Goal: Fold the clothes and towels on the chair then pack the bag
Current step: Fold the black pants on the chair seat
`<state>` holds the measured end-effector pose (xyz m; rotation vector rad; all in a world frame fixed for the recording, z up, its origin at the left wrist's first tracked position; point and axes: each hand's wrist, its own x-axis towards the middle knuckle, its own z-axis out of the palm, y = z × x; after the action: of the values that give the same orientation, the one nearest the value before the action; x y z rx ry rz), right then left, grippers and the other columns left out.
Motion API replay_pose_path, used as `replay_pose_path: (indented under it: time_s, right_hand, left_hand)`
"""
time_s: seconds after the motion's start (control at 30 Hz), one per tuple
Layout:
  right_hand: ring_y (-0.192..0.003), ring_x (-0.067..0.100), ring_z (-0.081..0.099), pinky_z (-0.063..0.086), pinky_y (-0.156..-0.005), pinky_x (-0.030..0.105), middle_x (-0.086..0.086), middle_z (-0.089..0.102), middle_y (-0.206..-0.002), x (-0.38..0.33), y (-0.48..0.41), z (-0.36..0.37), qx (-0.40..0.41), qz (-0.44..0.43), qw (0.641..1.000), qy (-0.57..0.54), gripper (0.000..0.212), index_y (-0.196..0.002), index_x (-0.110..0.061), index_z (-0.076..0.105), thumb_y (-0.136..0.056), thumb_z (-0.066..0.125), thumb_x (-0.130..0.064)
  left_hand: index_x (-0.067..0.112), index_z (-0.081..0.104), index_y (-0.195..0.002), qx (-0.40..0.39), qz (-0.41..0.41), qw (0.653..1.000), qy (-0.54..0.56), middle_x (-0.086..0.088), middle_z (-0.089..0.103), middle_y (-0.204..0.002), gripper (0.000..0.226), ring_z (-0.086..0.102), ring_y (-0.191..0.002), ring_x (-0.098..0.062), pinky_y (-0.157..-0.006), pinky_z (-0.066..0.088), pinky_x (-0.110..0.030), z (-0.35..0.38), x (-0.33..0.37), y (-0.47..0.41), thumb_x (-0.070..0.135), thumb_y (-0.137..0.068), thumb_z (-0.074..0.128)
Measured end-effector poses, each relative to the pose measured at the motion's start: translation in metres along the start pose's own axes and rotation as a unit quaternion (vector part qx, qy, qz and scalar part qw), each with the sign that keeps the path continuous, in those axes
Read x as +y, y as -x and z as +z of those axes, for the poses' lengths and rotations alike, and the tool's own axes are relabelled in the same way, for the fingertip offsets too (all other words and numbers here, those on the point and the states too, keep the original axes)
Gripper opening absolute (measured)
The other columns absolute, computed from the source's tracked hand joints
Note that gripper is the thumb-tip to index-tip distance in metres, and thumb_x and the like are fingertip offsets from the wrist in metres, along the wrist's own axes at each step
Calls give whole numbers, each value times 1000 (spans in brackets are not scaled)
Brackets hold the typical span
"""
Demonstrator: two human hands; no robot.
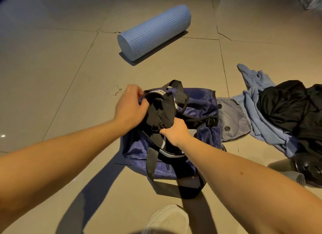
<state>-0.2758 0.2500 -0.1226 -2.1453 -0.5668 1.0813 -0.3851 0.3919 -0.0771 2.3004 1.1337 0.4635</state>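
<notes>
Nearest to us, below both wrists, we see a white shoe (169,218) on the tiled floor (52,76); a little beyond it, the black strap (165,186) of the navy bag (200,103) lies in a loop on the tiles. Just beyond the strap is our right hand (176,132); its fingers are curled tight and hold a fold of the black garment (162,111). The garment stands up out of the open mouth of the bag, just beyond the right fingers and directly right of the left fingers; its lower part is inside the bag, how deep we cannot tell. Our left hand (129,106) is a little farther and to the left; its fingers are bent and pinch the far-left edge of the bag opening, touching the garment. The bag sits on the floor under both hands; its navy body spreads to the right of the fingers. To the right of the right fingers there is a loose pile; a grey-blue piece (230,118) touches the bag, then comes light blue cloth (250,101), then black clothing (287,104) on top of it; none of these looks folded. Far beyond the fingers, well apart from the bag, a blue foam roller (153,33) lies on its side.
</notes>
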Motion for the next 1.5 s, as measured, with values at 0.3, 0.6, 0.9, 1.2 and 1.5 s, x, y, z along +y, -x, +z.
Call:
replay_pose_path:
  time_s: [0.3, 0.6, 0.9, 1.2, 1.5]
  right_hand:
    - [-122, 29, 52, 38, -90, 30, 9, 50, -129, -7, 17, -19, -109, 100, 986, 81, 61, -135, -6, 37, -88, 73, -20]
    - [-98, 31, 56, 46, -73, 36, 16, 53, -125, 2, 18, -40, -23, 99, 968, 231, 71, -152, 1, 17, -97, 58, -20]
    - [-101, 35, 54, 43, -75, 42, 14, 54, -112, -1, 35, -27, 132, -310, 808, 483, 57, -116, -10, 56, -67, 85, -11]
    - [-150, 29, 18, 22, -115, 51, 4, 30, -162, 2, 12, -8, -40, -324, 832, 448, 54, -142, -21, 55, -90, 65, -28]
    - [-153, 27, 19, 6, -123, 53, 4, 38, -160, 0, 19, -9, -13, -316, 796, 516, 61, -147, -21, 50, -90, 67, -31]
  left_hand:
    - [22, 65, -109, -235, 387, 872, -187, 4, 64, -108, 35, 54, -99, -19, -88, 46, -38, 17, -14, 66, 42, -95, 41]
    - [20, 64, -92, -289, 338, 813, -377, 1, 60, -79, 57, 43, -78, -19, -83, 37, -36, 4, -27, 82, 61, -102, 26]
    - [21, 60, -93, -205, 463, 835, -214, 3, 53, -87, 19, 50, -68, -16, -63, 45, -32, -3, -24, 79, 40, -91, 61]
    - [16, 67, -75, -191, 442, 866, -133, -1, 61, -86, 30, 53, -76, -17, -74, 45, -37, -12, -11, 46, 36, -93, 54]
    - [17, 64, -117, -153, 336, 847, -381, -8, 63, -116, 26, 55, -107, -30, -77, 39, -38, 17, 37, -49, 32, -96, 59]
